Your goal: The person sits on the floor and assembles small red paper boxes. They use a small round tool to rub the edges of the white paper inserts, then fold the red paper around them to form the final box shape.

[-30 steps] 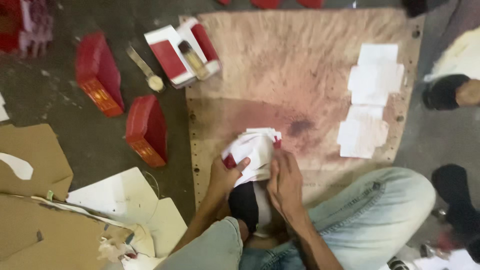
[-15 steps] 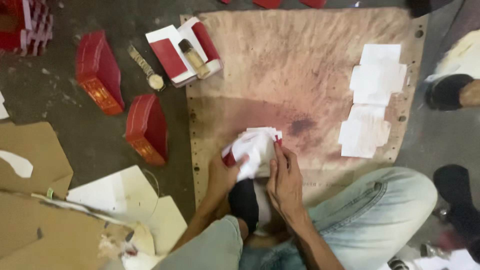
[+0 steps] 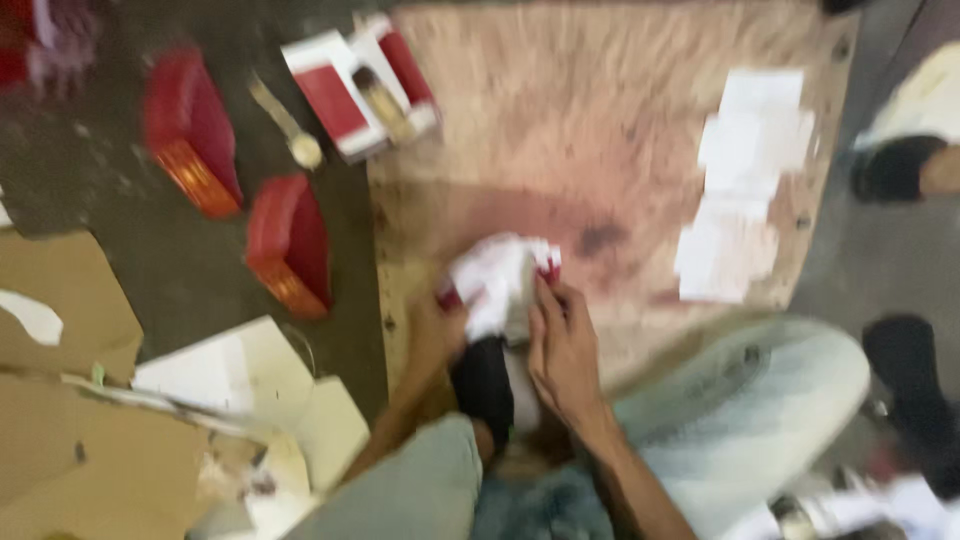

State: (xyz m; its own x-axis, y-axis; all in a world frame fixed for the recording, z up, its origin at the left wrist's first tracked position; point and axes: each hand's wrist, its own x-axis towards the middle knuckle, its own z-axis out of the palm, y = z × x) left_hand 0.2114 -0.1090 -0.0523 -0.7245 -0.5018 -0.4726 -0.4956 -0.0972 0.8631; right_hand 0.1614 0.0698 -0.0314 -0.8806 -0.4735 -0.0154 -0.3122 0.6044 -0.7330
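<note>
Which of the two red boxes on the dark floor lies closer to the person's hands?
The lower red box, beside the board's left edge. The other red box lies farther up and left, away from the left hand.

Paper-wrapped piece [image 3: 500, 280] on the board [image 3: 620, 150]; paper sheets [image 3: 745, 180] right (boxes [image 3: 290, 245] left).

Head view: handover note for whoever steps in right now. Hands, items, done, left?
Left hand: gripping the red-and-white piece from the left.
Right hand: fingers pressing its right edge.
The piece sits on the stained board, just ahead of the knees.
Done: white sheets lie in a column at the board's right.
Left: two red boxes and an open box lie on the floor, untouched. Frame blurred.
</note>
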